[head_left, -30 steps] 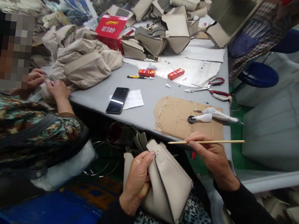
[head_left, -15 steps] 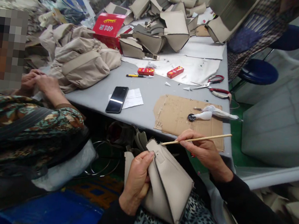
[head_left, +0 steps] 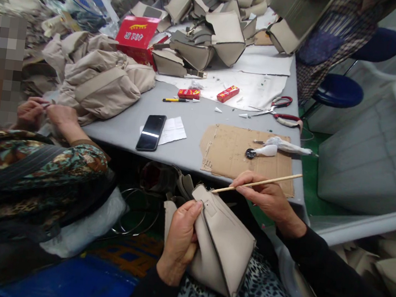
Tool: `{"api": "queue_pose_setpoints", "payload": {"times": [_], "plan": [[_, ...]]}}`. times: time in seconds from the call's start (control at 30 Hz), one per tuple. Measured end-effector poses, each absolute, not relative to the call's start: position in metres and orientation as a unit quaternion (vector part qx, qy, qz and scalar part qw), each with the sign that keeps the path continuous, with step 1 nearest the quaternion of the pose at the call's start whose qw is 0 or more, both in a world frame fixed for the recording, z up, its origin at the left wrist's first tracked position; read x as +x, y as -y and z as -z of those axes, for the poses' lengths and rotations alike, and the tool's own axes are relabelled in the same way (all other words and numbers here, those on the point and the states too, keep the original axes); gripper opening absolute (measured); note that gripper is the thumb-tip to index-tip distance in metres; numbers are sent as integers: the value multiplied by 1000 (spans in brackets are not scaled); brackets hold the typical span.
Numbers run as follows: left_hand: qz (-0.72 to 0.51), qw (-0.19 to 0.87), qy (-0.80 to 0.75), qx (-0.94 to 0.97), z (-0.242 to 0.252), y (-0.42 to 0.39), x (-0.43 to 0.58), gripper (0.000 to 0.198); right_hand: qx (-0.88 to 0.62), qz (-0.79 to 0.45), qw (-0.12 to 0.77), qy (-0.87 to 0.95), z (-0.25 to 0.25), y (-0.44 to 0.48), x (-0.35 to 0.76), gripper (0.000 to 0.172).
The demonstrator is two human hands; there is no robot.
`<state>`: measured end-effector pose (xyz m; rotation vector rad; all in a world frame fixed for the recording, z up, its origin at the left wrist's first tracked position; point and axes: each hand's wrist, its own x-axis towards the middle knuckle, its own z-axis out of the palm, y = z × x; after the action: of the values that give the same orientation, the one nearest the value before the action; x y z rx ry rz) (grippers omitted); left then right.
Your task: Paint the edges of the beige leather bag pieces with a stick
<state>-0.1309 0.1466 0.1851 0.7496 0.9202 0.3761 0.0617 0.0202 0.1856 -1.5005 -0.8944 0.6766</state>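
A beige bag piece (head_left: 225,242) with dark edges rests over my lap, its narrow end up near the table's front edge. My left hand (head_left: 181,235) grips its left side, thumb on top beside a small stitched tab. Between the thumb and fingers of my right hand (head_left: 262,196) is a thin wooden stick (head_left: 269,181). The stick's left tip touches the top edge of the bag piece.
On the grey table (head_left: 121,132) lie cardboard (head_left: 226,147) with white-wrapped tools, a phone (head_left: 151,132), scissors (head_left: 274,107), small red boxes (head_left: 227,93) and a large red box (head_left: 136,32). Bag pieces are piled behind. A co-worker's hands (head_left: 58,116) are at left, blue stools at right.
The view has shifted slightly, so the table and its contents appear a little farther left. Both hands keep their grips, and the stick's tip stays at the bag's top edge.
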Motion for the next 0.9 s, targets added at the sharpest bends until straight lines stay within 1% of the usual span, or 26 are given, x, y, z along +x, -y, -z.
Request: {"api": "queue_pose_setpoints", "payload": {"times": [0.17, 0.33, 0.43, 0.63, 0.9], "plan": [[-173, 812, -433, 352, -183, -147, -132, 37, -634, -299, 596, 390, -182, -19, 62, 12], [-186, 817, -414, 355, -178, -148, -134, 32, -612, -306, 646, 338, -176, -17, 52, 9], [-186, 817, -412, 358, -176, -147, -136, 31, -602, -312, 659, 327, -175, -19, 45, 9], [-192, 814, -411, 363, -175, -146, -135, 28, -605, -314, 661, 314, -174, -19, 41, 9], [-188, 826, -397, 354, -182, -146, -131, 25, -601, -317, 649, 341, -174, -20, 39, 11]]}}
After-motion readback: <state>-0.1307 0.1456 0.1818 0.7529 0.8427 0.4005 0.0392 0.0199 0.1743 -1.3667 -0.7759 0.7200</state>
